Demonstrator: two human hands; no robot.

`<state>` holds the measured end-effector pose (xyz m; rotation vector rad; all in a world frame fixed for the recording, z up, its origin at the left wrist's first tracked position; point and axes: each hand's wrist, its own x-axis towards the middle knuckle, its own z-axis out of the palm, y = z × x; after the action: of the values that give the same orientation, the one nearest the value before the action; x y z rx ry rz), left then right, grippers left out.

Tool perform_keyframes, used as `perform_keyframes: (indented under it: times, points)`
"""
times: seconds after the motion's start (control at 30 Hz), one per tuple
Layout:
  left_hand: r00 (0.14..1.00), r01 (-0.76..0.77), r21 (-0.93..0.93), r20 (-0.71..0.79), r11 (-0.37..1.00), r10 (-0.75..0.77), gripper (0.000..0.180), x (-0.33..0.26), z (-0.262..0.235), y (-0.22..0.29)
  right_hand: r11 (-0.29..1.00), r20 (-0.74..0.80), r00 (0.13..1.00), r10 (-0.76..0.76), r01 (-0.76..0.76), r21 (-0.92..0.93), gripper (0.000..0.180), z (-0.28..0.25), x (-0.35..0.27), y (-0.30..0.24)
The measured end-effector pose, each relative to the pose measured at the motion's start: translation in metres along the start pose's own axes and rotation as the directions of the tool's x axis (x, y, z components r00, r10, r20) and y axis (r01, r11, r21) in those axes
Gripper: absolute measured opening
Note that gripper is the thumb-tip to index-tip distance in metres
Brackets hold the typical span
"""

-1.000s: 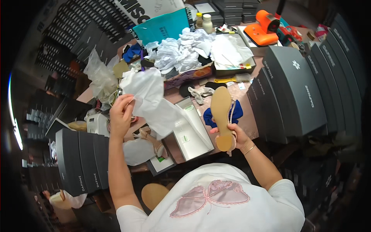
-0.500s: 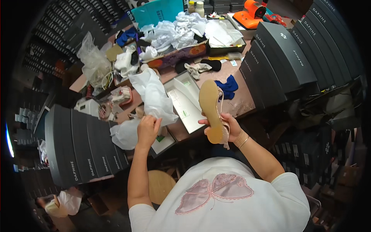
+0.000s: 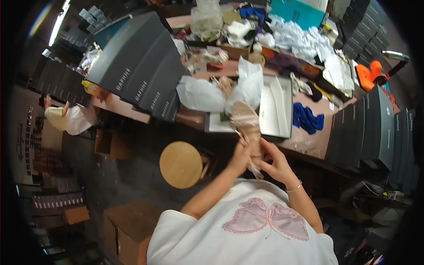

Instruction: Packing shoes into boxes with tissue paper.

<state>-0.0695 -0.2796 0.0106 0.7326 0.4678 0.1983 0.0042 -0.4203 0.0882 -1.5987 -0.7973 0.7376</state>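
Note:
Both hands hold a rose-gold strappy sandal (image 3: 245, 115) in front of my body, its toe pointing away from me and its insole side up. My left hand (image 3: 239, 157) is closed on the sandal's left side near the straps. Around the heel end my right hand (image 3: 278, 164) closes from the right, thumb and fingers bent against it. Just beyond the toe stands an open shoe box (image 3: 267, 118) with a white inside. Crumpled white tissue paper (image 3: 201, 94) spreads over its left part, and a second sandal (image 3: 225, 85) shows partly among the tissue.
Dark shoe boxes are stacked at the left (image 3: 141, 66) and right (image 3: 360, 128). A blue cloth (image 3: 308, 118) lies right of the open box. Behind are piled white paper (image 3: 293, 37) and an orange tool (image 3: 371, 75). A round wooden stool (image 3: 181, 164) stands on the floor at left.
The sandal has turned from sole up to insole up. My left hand has left the tissue paper and joined my right on the sandal. The view has swung left.

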Motion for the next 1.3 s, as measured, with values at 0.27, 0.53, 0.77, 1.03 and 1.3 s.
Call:
perform_keyframes:
  times: [0.27, 0.53, 0.77, 1.03, 1.3]
  points:
    - [0.978, 0.184, -0.397, -0.014, 0.899, -0.207, 0.050, -0.052, 0.031, 0.013, 0.995, 0.138, 0.990, 0.040, -0.051, 0.082, 0.073, -0.025, -0.063, 0.010]
    - [0.963, 0.252, -0.432, 0.019, 0.866, -0.270, 0.052, -0.068, 0.049, -0.012, 0.998, 0.065, 0.997, -0.037, 0.034, 0.048, 0.057, -0.028, -0.091, 0.010]
    - [0.994, 0.049, -0.043, 0.104, 0.998, -0.045, 0.056, -0.068, 0.075, -0.031, 0.830, 0.011, 0.998, -0.061, 0.057, -0.555, 0.098, -0.029, -0.076, -0.006]
    - [0.747, -0.167, 0.972, 0.014, 0.168, 0.664, 0.082, 0.032, -0.049, 0.045, 0.666, -0.003, 0.944, 0.330, -0.231, 0.709, 0.062, -0.036, -0.054, 0.017]
    - [0.808, -0.460, 0.876, 0.345, 0.146, 0.477, 0.058, 0.152, -0.024, 0.133, 0.892, 0.107, 0.922, 0.371, -0.386, 0.234, 0.050, -0.015, 0.025, -0.043]
